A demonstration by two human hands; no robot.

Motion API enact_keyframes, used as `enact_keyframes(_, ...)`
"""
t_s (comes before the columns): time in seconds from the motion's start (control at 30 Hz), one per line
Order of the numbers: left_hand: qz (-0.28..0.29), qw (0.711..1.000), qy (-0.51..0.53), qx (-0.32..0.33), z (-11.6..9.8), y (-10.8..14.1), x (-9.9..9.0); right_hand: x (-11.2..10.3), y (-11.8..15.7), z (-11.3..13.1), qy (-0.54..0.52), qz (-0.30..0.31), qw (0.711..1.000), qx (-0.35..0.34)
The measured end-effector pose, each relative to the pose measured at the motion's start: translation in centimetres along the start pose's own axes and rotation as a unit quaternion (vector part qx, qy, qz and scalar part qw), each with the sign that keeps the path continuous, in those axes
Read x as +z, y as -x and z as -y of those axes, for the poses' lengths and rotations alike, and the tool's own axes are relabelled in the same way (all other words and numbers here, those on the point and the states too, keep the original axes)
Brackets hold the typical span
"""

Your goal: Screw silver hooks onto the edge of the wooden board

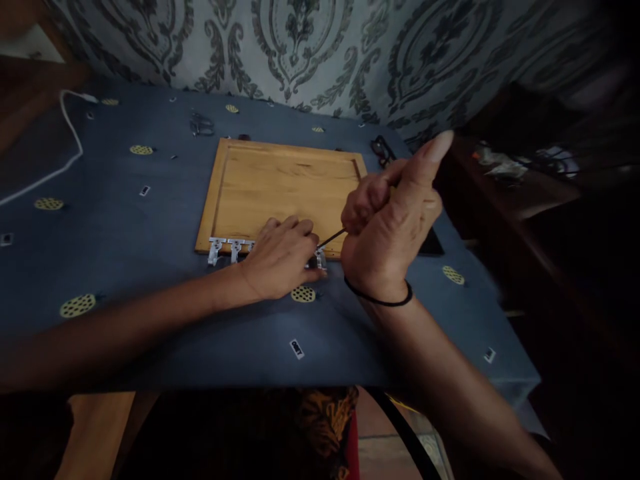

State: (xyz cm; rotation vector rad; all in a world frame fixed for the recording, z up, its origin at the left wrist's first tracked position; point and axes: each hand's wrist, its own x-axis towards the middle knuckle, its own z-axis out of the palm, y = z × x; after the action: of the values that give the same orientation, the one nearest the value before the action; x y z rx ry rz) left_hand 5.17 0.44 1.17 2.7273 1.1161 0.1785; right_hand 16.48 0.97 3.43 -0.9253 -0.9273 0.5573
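Observation:
A wooden panel [290, 187] with a raised frame lies flat on the table. Along its near edge sit several metal cabinet hinges [235, 250]. My left hand [283, 260] bends over that edge, its fingers on the wood and its thumb at the rightmost hinge [321, 257], which it partly covers. My right hand [393, 227], a dark band around its wrist, is closed around a screwdriver [333, 238]. The handle is hidden in the fist, and the thin shaft slants down left to that hinge beside my left fingers.
The table has a blue cloth [165, 333] with pineapple prints. Loose metal hinges [201, 125] lie at the back, and a white cable [75, 150] runs along the left. Black-framed glasses [383, 150] rest behind my right hand. A patterned curtain [295, 50] hangs behind.

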Motion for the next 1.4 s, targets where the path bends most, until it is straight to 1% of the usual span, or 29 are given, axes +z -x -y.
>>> enact_keyframes(0.03, -0.003, 1.000, 0.000, 0.000, 0.0, 0.0, 0.0, -0.3, -0.3, -0.2, -0.006, 0.006, 1.000, 0.011)
enact_keyframes(0.07, -0.003, 1.000, -0.001, -0.001, 0.0, 0.0, 0.0, -0.7, -0.7, -0.3, -0.014, 0.035, 0.999, 0.023)
enact_keyframes(0.1, 0.000, 1.000, -0.001, -0.004, -0.1, 0.0, -0.1, -1.1, -1.0, -0.5, -0.020, 0.085, 0.996, 0.026)
enact_keyframes(0.17, 0.012, 1.000, -0.001, -0.011, -0.2, 0.0, -0.2, -2.2, -1.2, -0.6, -0.038, 0.175, 0.984, 0.001)
enact_keyframes(0.23, 0.021, 1.000, -0.004, -0.013, -0.3, 0.0, -0.4, -3.3, -1.1, -0.6, -0.015, 0.239, 0.970, -0.036)
enact_keyframes(0.3, 0.021, 1.000, -0.006, -0.011, -0.3, 0.0, -0.4, -4.6, -1.0, -0.4, 0.041, 0.274, 0.958, -0.076)
enact_keyframes(0.37, 0.016, 1.000, -0.005, -0.009, -0.3, 0.0, -0.3, -5.7, -1.1, 0.0, 0.174, 0.296, 0.932, -0.117)
enact_keyframes(0.4, 0.015, 1.000, -0.005, -0.009, -0.3, 0.0, -0.3, -6.1, -1.2, 0.1, 0.212, 0.300, 0.921, -0.128)
enact_keyframes(0.43, 0.013, 1.000, -0.005, -0.009, -0.2, 0.0, -0.2, -6.5, -1.4, 0.2, 0.242, 0.301, 0.912, -0.138)
enact_keyframes(0.5, 0.010, 1.000, -0.004, -0.009, -0.2, -0.1, -0.1, -7.0, -1.7, 0.3, 0.274, 0.290, 0.903, -0.159)
enact_keyframes(0.63, 0.000, 1.000, -0.006, -0.004, -0.1, -0.2, 0.1, -7.1, -1.2, 0.0, 0.291, 0.248, 0.898, -0.218)
enact_keyframes(0.7, -0.002, 1.000, -0.009, -0.002, -0.1, -0.2, 0.2, -7.0, -0.6, -0.3, 0.298, 0.234, 0.899, -0.219)
enact_keyframes(0.77, -0.002, 1.000, -0.013, -0.003, 0.0, -0.2, 0.3, -6.8, -0.2, -0.5, 0.289, 0.220, 0.911, -0.194)
enact_keyframes(0.8, -0.001, 1.000, -0.014, -0.005, 0.0, -0.2, 0.3, -6.7, -0.1, -0.6, 0.271, 0.202, 0.924, -0.180)
enact_keyframes(0.9, 0.007, 1.000, -0.013, -0.007, 0.0, -0.2, 0.3, -6.3, -0.2, -0.6, 0.191, 0.102, 0.964, -0.152)
enact_keyframes(0.93, 0.008, 1.000, -0.012, -0.007, 0.0, -0.3, 0.2, -6.2, -0.4, -0.6, 0.166, 0.067, 0.972, -0.151)
enact_keyframes(0.97, 0.008, 1.000, -0.012, -0.007, 0.0, -0.3, 0.2, -6.1, -0.5, -0.6, 0.151, 0.046, 0.976, -0.150)
enact_keyframes(1.0, 0.007, 1.000, -0.012, -0.007, 0.0, -0.3, 0.2, -6.0, -0.7, -0.5, 0.147, 0.041, 0.977, -0.146)
enact_keyframes(1.03, 0.008, 1.000, -0.012, -0.008, -0.1, -0.3, 0.1, -6.0, -0.7, -0.6, 0.148, 0.050, 0.977, -0.146)
enact_keyframes(1.13, 0.016, 1.000, -0.013, -0.014, -0.2, -0.2, 0.0, -6.0, -0.7, -0.7, 0.164, 0.104, 0.969, -0.150)
enact_keyframes(1.2, 0.019, 1.000, -0.014, -0.013, -0.2, -0.2, -0.1, -6.0, -0.6, -0.8, 0.180, 0.125, 0.963, -0.159)
enact_keyframes(1.4, 0.017, 1.000, -0.012, -0.016, -0.2, -0.2, -0.1, -6.2, -0.4, -1.2, 0.221, 0.147, 0.951, -0.159)
